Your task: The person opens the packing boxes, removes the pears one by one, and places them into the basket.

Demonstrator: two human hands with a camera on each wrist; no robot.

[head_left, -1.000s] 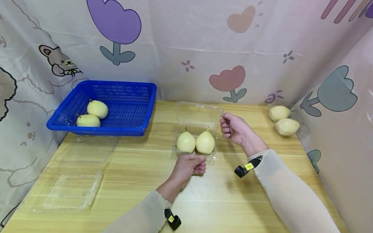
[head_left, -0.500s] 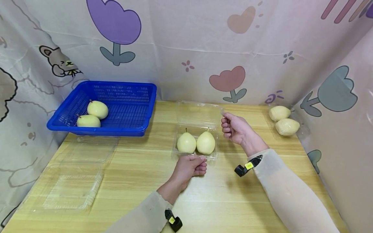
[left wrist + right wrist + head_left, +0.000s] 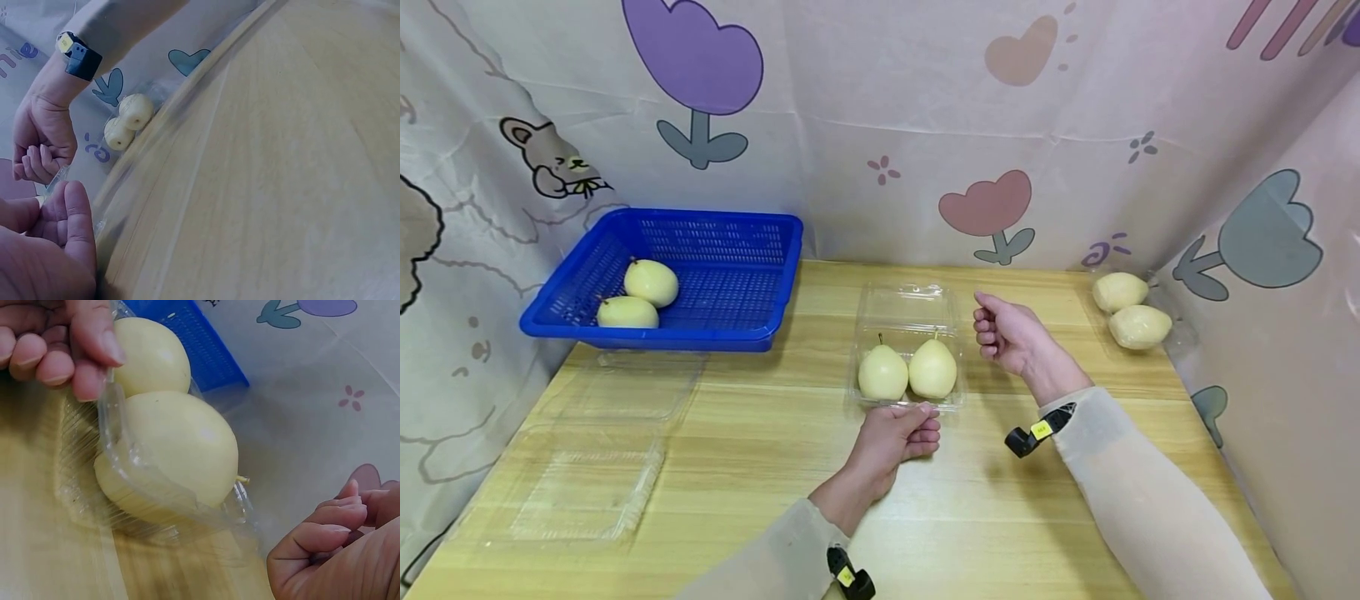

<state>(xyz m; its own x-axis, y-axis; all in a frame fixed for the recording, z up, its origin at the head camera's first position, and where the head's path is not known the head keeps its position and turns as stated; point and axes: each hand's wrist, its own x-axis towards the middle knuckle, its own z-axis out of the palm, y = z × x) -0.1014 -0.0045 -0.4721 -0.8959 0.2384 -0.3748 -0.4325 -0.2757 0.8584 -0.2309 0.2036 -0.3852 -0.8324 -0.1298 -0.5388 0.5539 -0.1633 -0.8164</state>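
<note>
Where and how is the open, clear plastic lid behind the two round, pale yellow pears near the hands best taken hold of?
Probably pinch the lid at its far right corner, coming from the right. It is folded back from the pears, so its far edge is free; the rim looks thin, and the right hand beside it holds nothing.

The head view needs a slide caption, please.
Two pears in an open clear box; left hand grips its rim.

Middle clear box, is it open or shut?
Open: its lid is back behind the two pears, not over them.
</note>
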